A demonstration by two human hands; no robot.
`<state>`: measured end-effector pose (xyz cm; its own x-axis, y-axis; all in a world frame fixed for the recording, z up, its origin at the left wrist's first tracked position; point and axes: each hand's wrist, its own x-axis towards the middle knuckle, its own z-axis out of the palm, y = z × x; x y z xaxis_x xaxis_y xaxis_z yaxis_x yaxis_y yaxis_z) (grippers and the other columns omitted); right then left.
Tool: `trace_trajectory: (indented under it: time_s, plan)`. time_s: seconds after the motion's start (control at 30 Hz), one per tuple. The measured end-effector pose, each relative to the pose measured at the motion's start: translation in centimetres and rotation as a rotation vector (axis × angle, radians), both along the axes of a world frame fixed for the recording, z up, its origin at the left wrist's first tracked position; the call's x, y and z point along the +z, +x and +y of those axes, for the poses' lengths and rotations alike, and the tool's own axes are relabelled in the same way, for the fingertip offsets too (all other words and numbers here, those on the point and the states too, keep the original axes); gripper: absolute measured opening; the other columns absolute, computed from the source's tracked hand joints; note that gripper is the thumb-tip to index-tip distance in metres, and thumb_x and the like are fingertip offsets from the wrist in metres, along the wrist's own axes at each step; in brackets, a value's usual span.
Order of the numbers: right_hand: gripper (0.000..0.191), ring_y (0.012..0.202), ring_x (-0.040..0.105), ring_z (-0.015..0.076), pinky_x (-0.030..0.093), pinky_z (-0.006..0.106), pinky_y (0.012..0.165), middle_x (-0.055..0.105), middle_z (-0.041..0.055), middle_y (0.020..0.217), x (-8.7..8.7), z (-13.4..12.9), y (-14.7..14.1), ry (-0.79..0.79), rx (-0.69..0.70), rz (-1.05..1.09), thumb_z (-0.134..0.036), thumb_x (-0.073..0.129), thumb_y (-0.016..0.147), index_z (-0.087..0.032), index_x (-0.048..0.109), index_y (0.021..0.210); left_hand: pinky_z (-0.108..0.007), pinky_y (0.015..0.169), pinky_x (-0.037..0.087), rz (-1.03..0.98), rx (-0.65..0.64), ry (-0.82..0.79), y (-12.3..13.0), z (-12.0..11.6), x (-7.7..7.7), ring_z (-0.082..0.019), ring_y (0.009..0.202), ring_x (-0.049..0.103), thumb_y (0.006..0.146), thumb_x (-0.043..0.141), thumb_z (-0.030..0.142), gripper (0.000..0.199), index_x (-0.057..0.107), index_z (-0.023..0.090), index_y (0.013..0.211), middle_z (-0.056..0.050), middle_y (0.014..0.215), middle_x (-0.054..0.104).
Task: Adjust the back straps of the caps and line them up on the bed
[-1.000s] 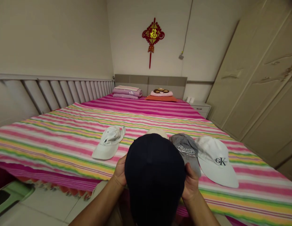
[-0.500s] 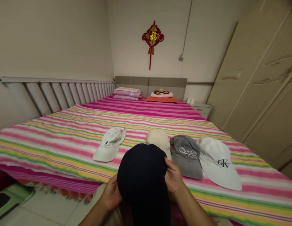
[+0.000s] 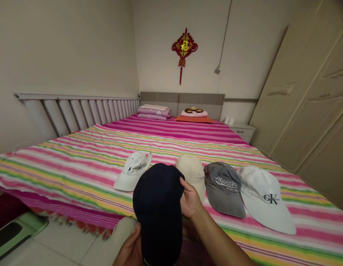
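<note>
Navy cap (image 3: 159,207): one, held up in front of the person at the near edge of the bed. Very dark blue, nearly black; rounded crown, no logo visible on the side facing the camera, brim pointing down toward the wearer. Small pale detail at the brim's lower edge, too small to tell.

Two hands, both on it. Right hand (image 3: 190,199) grasps the crown's right side, thumb on top, other fingers partly hidden. Left hand (image 3: 132,245) grips the left side by the brim — partly cut off by the frame.

Caps in total: five, four of them lying on the striped cover (image 3: 77,162). Left to right: one white cap (image 3: 134,170) with a small dark logo, left of the navy one; one cream cap (image 3: 190,167), partly behind the right hand; one gray cap (image 3: 223,181) reading "Always"; one white cap with dark letters (image 3: 261,192), its edge meeting the gray one.

Farther out: one folded purple bedding stack (image 3: 154,112) and one pink bundle (image 3: 195,113) on an orange cloth (image 3: 192,119), both by the headboard (image 3: 201,103). One red ornament (image 3: 184,46) on the wall, one nightstand (image 3: 241,131), one green stool (image 3: 20,234) at lower left.
</note>
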<state>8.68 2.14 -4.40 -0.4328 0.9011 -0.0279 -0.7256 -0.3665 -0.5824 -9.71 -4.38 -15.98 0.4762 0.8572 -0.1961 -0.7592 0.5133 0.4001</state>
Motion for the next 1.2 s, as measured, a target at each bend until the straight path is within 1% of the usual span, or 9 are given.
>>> trace_trajectory:
  time_s: [0.13, 0.3, 0.43, 0.53, 0.6, 0.73, 0.9, 1.03, 1.2]
  plan:
    - [0.036, 0.100, 0.056, 0.0227, 0.037, 0.040, 0.091, 0.065, 0.0049, 0.105, -1.4, -0.6, 0.5, 0.067, -0.059, -0.029, -0.043, 0.054, 0.073, -0.021, 0.060, 0.101, -0.031, 0.098, 0.036, 0.053, 0.161, -0.025, -1.7, 1.7, 0.3, -0.019, 0.104, 0.055, 0.080, 0.045, 0.009, 0.033, 0.067, 0.027, 0.095, -0.001, 0.102, 0.066]
    - [0.040, 0.087, 0.060, 0.0193, 0.044, 0.033, 0.074, 0.064, 0.0105, 0.103, -5.4, -2.5, 4.2, 0.071, -0.070, -0.154, -0.045, 0.050, 0.078, -0.017, 0.056, 0.107, -0.032, 0.099, 0.035, 0.025, 0.159, 0.077, -2.9, 3.7, 1.1, -0.018, 0.100, 0.058, 0.081, 0.041, 0.006, 0.036, 0.067, 0.026, 0.095, -0.002, 0.099, 0.067]
    - [0.030, 0.064, 0.060, 0.0139, 0.044, 0.025, 0.057, 0.067, 0.0087, 0.085, -8.5, -4.1, 8.5, 0.022, -0.290, -0.317, -0.040, 0.057, 0.076, -0.016, 0.062, 0.094, -0.031, 0.095, 0.039, 0.048, 0.161, 0.121, -3.1, 6.9, 1.9, -0.017, 0.090, 0.063, 0.081, 0.039, 0.004, 0.035, 0.068, 0.022, 0.093, -0.005, 0.093, 0.069]
    - [0.029, 0.051, 0.055, 0.0106, 0.039, 0.020, 0.043, 0.066, 0.0059, 0.074, -10.0, -4.9, 10.8, 0.016, -0.475, -0.474, -0.040, 0.065, 0.069, -0.015, 0.064, 0.085, -0.030, 0.089, 0.044, 0.076, 0.197, 0.119, -2.5, 10.0, 2.7, -0.016, 0.078, 0.066, 0.080, 0.039, 0.002, 0.035, 0.065, 0.019, 0.097, -0.006, 0.087, 0.070]
    - [0.031, 0.047, 0.052, 0.0101, 0.038, 0.020, 0.040, 0.065, 0.0044, 0.069, -10.8, -5.1, 11.5, 0.009, -0.535, -0.535, -0.042, 0.067, 0.065, -0.015, 0.065, 0.081, -0.029, 0.083, 0.048, 0.095, 0.222, 0.090, -1.7, 12.0, 3.3, -0.016, 0.072, 0.066, 0.081, 0.038, 0.002, 0.036, 0.062, 0.017, 0.104, -0.007, 0.082, 0.071]
    - [0.029, 0.043, 0.050, 0.0083, 0.038, 0.019, 0.037, 0.063, 0.0034, 0.065, -11.8, -5.2, 11.6, 0.015, -0.574, -0.606, -0.042, 0.068, 0.064, -0.015, 0.065, 0.076, -0.026, 0.072, 0.052, 0.116, 0.271, 0.050, -0.1, 15.4, 4.1, -0.015, 0.066, 0.066, 0.082, 0.037, 0.004, 0.037, 0.055, 0.015, 0.112, -0.007, 0.076, 0.071]
    - [0.028, 0.039, 0.047, 0.0062, 0.035, 0.017, 0.034, 0.062, 0.0023, 0.062, -12.4, -5.1, 11.3, 0.020, -0.563, -0.648, -0.041, 0.068, 0.063, -0.015, 0.064, 0.073, -0.022, 0.062, 0.053, 0.136, 0.325, 0.018, 0.9, 18.3, 3.5, -0.014, 0.060, 0.065, 0.081, 0.037, 0.002, 0.029, 0.060, 0.013, 0.095, -0.006, 0.070, 0.070]
    - [0.028, 0.039, 0.048, 0.0062, 0.036, 0.017, 0.035, 0.062, 0.0020, 0.061, -12.4, -5.1, 11.4, 0.022, -0.564, -0.657, -0.041, 0.068, 0.064, -0.015, 0.064, 0.073, -0.021, 0.059, 0.053, 0.170, 0.355, -0.019, 1.2, 19.4, 2.8, -0.013, 0.057, 0.064, 0.080, 0.038, 0.002, 0.024, 0.060, 0.012, 0.084, -0.005, 0.065, 0.069]
    - [0.030, 0.039, 0.048, 0.0054, 0.035, 0.016, 0.036, 0.062, 0.0011, 0.060, -12.6, -5.2, 11.4, 0.013, -0.555, -0.674, -0.043, 0.068, 0.064, -0.015, 0.063, 0.075, -0.022, 0.057, 0.053, 0.216, 0.375, -0.073, 1.4, 19.5, 2.8, -0.013, 0.053, 0.063, 0.079, 0.040, 0.001, 0.021, 0.059, 0.011, 0.080, -0.005, 0.063, 0.067]
